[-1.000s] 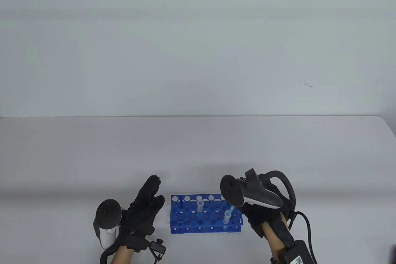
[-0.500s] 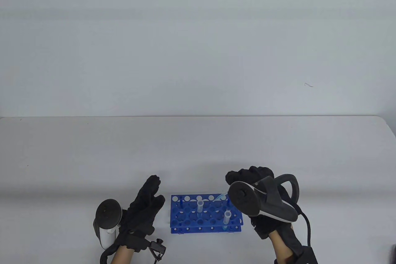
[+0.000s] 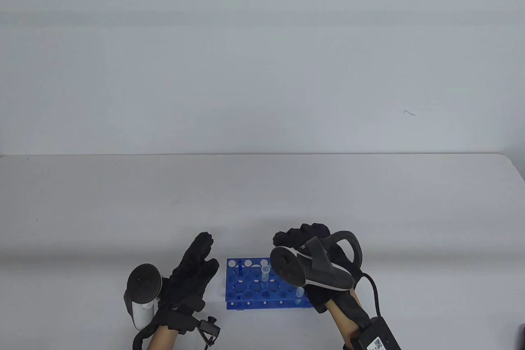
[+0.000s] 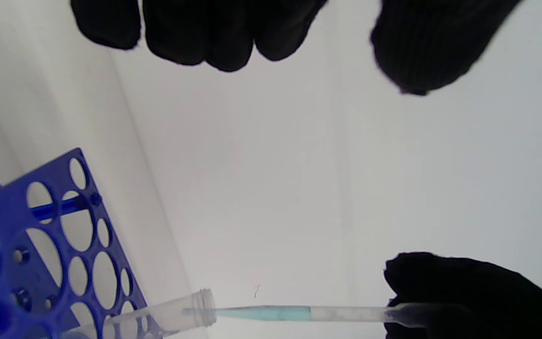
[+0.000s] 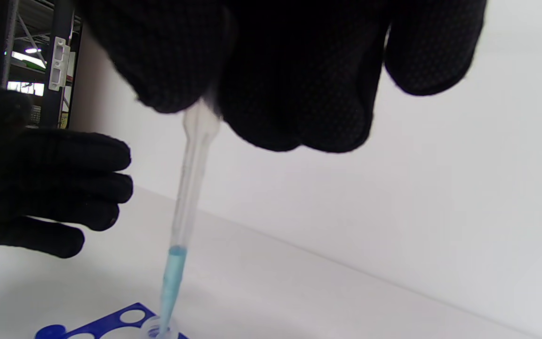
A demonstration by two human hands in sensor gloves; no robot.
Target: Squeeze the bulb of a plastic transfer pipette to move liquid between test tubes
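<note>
Blue test tube rack (image 3: 262, 286) near the worktop's (image 3: 262, 202) front edge, seen from the table view, one clear tube (image 3: 265, 274) upright in it, a second (image 3: 300, 295) by the right hand (image 3: 313, 259) hovering over the rack's right end. Left hand (image 3: 190, 274) just left of the rack, fingers spread, holding nothing.

From the left wrist: pipette (image 4: 299, 313), pale blue liquid in its stem, tip inside a tube's mouth (image 4: 200, 306).

From the right wrist: right fingers (image 5: 271, 70) pinching the pipette's (image 5: 186, 188) upper end, tip down in the tube (image 5: 160, 331).

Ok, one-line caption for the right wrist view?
Right hand holds pipette, blue liquid in its tip, at a test tube mouth.
</note>
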